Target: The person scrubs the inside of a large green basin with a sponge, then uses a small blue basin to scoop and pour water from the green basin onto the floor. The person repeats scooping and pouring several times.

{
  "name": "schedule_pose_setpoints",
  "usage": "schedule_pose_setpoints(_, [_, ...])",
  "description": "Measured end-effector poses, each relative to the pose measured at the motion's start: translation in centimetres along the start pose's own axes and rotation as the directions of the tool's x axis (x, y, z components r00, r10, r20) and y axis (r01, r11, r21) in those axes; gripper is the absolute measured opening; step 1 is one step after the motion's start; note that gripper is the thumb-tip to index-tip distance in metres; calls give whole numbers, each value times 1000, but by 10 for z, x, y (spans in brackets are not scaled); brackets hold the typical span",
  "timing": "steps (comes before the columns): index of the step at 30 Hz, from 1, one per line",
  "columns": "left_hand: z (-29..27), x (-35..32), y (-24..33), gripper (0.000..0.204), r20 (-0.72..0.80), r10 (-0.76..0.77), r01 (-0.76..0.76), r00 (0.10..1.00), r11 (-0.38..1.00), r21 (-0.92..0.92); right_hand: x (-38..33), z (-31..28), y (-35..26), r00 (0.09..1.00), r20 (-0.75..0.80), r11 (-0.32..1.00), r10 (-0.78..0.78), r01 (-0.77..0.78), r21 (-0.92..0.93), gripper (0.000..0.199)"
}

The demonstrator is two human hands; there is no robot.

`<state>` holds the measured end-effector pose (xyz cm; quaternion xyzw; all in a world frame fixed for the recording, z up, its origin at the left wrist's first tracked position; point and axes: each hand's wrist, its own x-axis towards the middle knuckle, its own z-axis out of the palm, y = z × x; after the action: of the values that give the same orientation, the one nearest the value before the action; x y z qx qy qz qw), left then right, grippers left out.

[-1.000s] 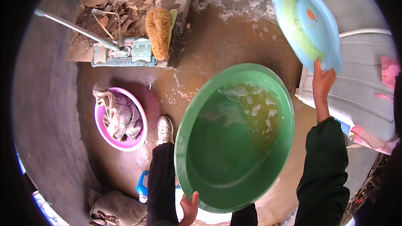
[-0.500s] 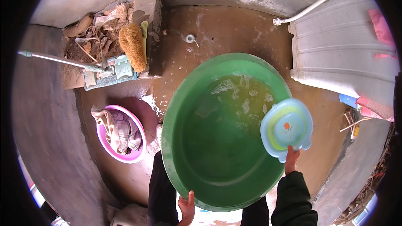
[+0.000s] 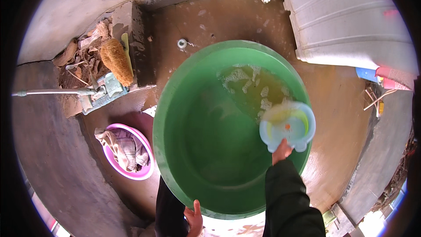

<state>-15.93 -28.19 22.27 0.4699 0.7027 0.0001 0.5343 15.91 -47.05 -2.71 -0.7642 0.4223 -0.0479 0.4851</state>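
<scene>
Head view: your right hand point(image 3: 282, 150) pinched the near rim of the light, rigid, wet-slick pale-blue plastic bowl point(image 3: 287, 126) over the water-filled big green plastic basin point(image 3: 184, 79), whose near rim your left hand point(image 3: 194, 216) clasped.

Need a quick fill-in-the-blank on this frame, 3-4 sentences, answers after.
1. The right hand holds a pale blue ____ over the green tub.
2. The left hand grips the tub's near ____.
3. The pink bowl left of the tub holds a crumpled ____.
4. The water in the tub lies on its ____ side.

Missing words: basin; rim; cloth; far
</scene>
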Motion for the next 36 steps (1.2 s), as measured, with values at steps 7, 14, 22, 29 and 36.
schedule_pose_setpoints(7, [1, 6, -3, 34, -18, 103, -102, 994, 993, 58, -50, 103, -7, 948, 36, 947, 317, -315, -61, 47])
schedule_pose_setpoints(14, [-6, 12, 0, 37, 27, 68, -71, 997, 992, 105, -54, 96, -9, 726, 579, 815, 371, -553, 170, 50])
schedule_pose_setpoints(22, [-5, 23, 8, 44, -37, 87, -84, 996, 995, 62, -75, 106, -11, 465, 826, 759, 319, -648, 72, 47])
schedule_pose_setpoints(29, [-14, 35, -1, 48, -6, 87, -86, 996, 995, 40, -78, 55, -57, 405, 862, 821, 305, -571, -21, 48])
schedule_pose_setpoints(36, [-23, 43, -18, 47, 0, 34, -34, 999, 999, 32, -65, -8, -71, 427, 845, 855, 322, -514, -66, 52])
